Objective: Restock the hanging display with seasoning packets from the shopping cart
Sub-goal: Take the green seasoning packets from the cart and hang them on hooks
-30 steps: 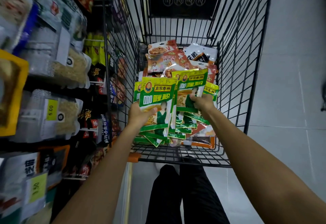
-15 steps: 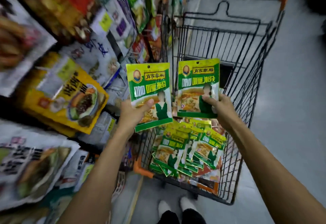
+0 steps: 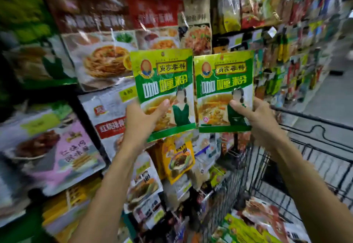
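You're mid-carry: left hand (image 3: 142, 121) and right hand (image 3: 254, 117) each pinch a green packet's lower edge, both raised above the cart (image 3: 313, 147); next, find the hanging display's (image 3: 282, 66) empty peg.

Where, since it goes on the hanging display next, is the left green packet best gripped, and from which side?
Grip the left green packet by its lower part, coming from below, thumb on the front, as the left hand does now. It is flat and upright, so that keeps its top edge free for hanging.
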`<state>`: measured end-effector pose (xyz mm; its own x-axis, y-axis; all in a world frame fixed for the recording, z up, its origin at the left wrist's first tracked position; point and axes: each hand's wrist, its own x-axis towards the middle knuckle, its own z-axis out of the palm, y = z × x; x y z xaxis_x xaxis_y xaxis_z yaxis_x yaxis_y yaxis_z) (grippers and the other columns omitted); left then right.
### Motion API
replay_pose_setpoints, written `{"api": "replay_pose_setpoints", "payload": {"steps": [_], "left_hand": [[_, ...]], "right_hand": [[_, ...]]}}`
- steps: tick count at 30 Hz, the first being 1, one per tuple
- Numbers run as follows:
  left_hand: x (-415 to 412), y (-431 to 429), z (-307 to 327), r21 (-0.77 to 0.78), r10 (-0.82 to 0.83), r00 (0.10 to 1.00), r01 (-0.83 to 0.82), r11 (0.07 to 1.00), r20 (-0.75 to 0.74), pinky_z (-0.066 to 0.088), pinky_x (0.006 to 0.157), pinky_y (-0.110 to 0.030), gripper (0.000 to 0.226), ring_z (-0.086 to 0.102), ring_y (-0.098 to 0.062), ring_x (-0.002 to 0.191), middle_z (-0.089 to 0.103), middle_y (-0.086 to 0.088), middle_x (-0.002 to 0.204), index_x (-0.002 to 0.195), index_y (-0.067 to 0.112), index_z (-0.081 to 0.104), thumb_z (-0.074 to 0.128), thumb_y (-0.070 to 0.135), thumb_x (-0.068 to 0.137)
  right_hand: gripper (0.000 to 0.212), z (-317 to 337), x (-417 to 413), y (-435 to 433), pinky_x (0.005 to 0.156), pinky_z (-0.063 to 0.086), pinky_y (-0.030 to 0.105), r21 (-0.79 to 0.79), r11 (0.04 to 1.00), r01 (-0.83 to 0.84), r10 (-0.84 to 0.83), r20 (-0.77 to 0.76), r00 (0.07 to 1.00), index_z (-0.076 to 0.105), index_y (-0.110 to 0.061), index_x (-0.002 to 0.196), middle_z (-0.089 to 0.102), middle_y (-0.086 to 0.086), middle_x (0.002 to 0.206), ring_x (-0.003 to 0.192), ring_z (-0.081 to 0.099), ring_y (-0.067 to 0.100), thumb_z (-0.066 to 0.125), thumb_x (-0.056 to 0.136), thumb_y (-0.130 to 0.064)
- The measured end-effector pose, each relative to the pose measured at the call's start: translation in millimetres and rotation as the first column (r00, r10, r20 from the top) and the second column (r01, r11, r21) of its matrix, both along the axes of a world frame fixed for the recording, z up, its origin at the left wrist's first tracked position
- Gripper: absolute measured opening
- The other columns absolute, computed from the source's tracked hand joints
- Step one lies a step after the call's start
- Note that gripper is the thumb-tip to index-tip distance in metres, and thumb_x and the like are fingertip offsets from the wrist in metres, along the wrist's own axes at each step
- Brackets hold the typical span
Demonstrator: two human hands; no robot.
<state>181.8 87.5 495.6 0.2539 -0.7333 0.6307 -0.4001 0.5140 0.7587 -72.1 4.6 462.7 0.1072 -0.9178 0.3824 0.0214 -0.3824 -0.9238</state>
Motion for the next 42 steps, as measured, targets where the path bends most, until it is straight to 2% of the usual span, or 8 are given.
{"api": "replay_pose_setpoints", "payload": {"steps": [5, 12, 18, 21, 26, 31, 37, 42], "left_hand": [[48, 47, 52, -0.133, 0.158, 0.987, -0.159, 0.978, -0.024, 0.047, 0.075, -0.005, 0.039, 0.061, 0.012, 0.096, 0.066, 0.025, 0.103, 0.115, 0.031, 0.06, 0.075, 0.031, 0.079], [106, 102, 83, -0.202, 0.393, 0.92, -0.387, 0.9, -0.011, 0.045, 0.064, -0.002, 0.019, 0.064, 0.013, 0.084, 0.066, 0.038, 0.082, 0.089, 0.041, 0.062, 0.074, 0.033, 0.076], [149, 143, 97, -0.168, 0.514, 0.852, -0.524, 0.835, -0.099, 0.046, 0.068, -0.031, 0.021, 0.056, -0.015, 0.073, 0.062, 0.0, 0.079, 0.076, 0.034, 0.067, 0.072, 0.052, 0.066], [161, 159, 108, -0.193, 0.579, 0.809, -0.587, 0.786, -0.103, 0.051, 0.066, -0.018, 0.018, 0.065, -0.004, 0.07, 0.071, 0.018, 0.074, 0.075, 0.035, 0.068, 0.072, 0.049, 0.065], [178, 172, 120, -0.198, 0.662, 0.744, -0.666, 0.72, -0.094, 0.049, 0.07, -0.024, 0.027, 0.067, 0.004, 0.076, 0.071, 0.024, 0.078, 0.085, 0.035, 0.065, 0.072, 0.049, 0.063], [185, 173, 120, -0.188, 0.685, 0.721, -0.691, 0.698, -0.107, 0.049, 0.068, -0.025, 0.027, 0.067, 0.004, 0.073, 0.072, 0.021, 0.081, 0.088, 0.032, 0.067, 0.074, 0.045, 0.065], [186, 174, 123, -0.197, 0.688, 0.719, -0.692, 0.695, -0.1, 0.047, 0.064, -0.021, 0.028, 0.065, 0.006, 0.069, 0.071, 0.023, 0.077, 0.089, 0.031, 0.066, 0.074, 0.045, 0.065], [185, 176, 125, -0.198, 0.674, 0.732, -0.679, 0.707, -0.099, 0.052, 0.071, -0.023, 0.027, 0.07, -0.002, 0.081, 0.073, 0.019, 0.085, 0.09, 0.031, 0.067, 0.074, 0.042, 0.066]], "right_hand": [[0.105, 57, 66, 7, 0.091, 0.043, 0.068, -0.12, 0.975, -0.187, 0.186, -0.017, 0.982, 0.041, 0.021, 0.11, 0.045, 0.047, 0.106, 0.1, 0.046, 0.062, 0.074, 0.065, -0.068], [0.087, 95, 155, 21, 0.092, 0.041, 0.071, -0.153, 0.91, -0.386, 0.398, 0.055, 0.916, 0.05, 0.017, 0.106, 0.051, 0.047, 0.107, 0.102, 0.05, 0.061, 0.077, 0.065, -0.055], [0.046, 111, 225, 29, 0.089, 0.052, 0.055, -0.111, 0.821, -0.56, 0.564, 0.014, 0.825, 0.069, -0.011, 0.088, 0.069, 0.017, 0.085, 0.092, 0.067, 0.036, 0.075, 0.063, -0.049], [0.037, 121, 255, 31, 0.083, 0.052, 0.051, -0.107, 0.77, -0.629, 0.634, 0.013, 0.773, 0.066, -0.011, 0.085, 0.066, 0.008, 0.082, 0.085, 0.067, 0.027, 0.071, 0.07, -0.044], [0.012, 136, 289, 28, 0.075, 0.055, 0.035, -0.117, 0.712, -0.693, 0.702, 0.076, 0.708, 0.069, -0.017, 0.084, 0.073, -0.002, 0.077, 0.078, 0.07, 0.017, 0.069, 0.086, -0.029], [0.024, 145, 302, 26, 0.061, 0.056, 0.022, -0.15, 0.653, -0.743, 0.757, 0.097, 0.646, 0.072, -0.021, 0.085, 0.075, -0.003, 0.078, 0.076, 0.072, 0.01, 0.073, 0.072, -0.041], [0.01, 148, 310, 23, 0.062, 0.058, 0.027, -0.117, 0.655, -0.747, 0.756, 0.108, 0.646, 0.069, -0.014, 0.09, 0.074, 0.0, 0.078, 0.075, 0.072, 0.014, 0.069, 0.088, -0.024], [0.022, 149, 312, 26, 0.086, 0.054, 0.042, -0.051, 0.698, -0.714, 0.715, 0.09, 0.693, 0.068, -0.005, 0.099, 0.072, 0.012, 0.094, 0.091, 0.069, 0.028, 0.07, 0.087, -0.024]]}}
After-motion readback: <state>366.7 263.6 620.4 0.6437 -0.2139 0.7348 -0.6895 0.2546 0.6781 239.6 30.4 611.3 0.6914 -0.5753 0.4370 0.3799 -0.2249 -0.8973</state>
